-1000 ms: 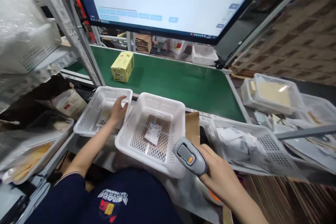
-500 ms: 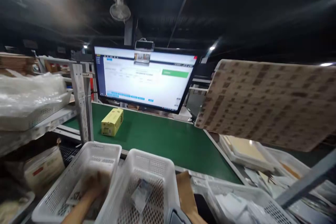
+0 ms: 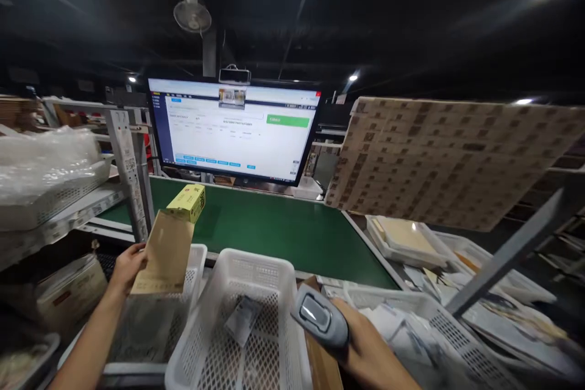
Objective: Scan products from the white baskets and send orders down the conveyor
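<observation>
My left hand grips the edge of a flat brown kraft-paper piece, maybe an envelope, and holds it up at a tilt over the left white basket. Dark, flat items lie in that basket, partly covered by my arm. At the lower right, my right hand is wrapped round a grey handheld barcode scanner, its head pointing left. Between the two hands stands the middle white basket, with a small clear plastic packet inside.
Beyond the baskets runs a green conveyor belt carrying a yellow box. A monitor hangs over it. A large taped cardboard panel blocks the right. A metal post rises at left; another basket holds white packets.
My left hand has come up out of the left basket with the brown kraft piece. My right hand and the scanner have risen into view. The camera view has shifted slightly right.
</observation>
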